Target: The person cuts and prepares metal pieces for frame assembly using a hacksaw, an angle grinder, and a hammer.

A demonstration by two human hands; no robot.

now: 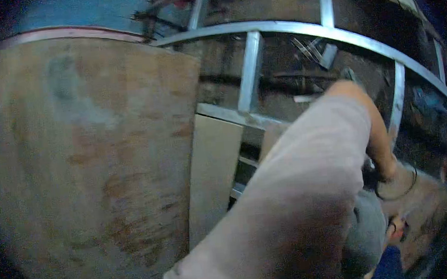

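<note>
The right arm (311, 185) bends toward four o'clock; its hand hides behind the sleeve, grip unreadable. At nine o'clock lies the plywood sheet (83, 161), probably stiff, heavy, best gripped at its edges.

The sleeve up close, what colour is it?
Pale pinkish-beige sleeve, plain, no pattern, seen in the head view.

Workshop: welded metal frame (299, 28), plywood sheet (89, 166), dim clutter.
</note>
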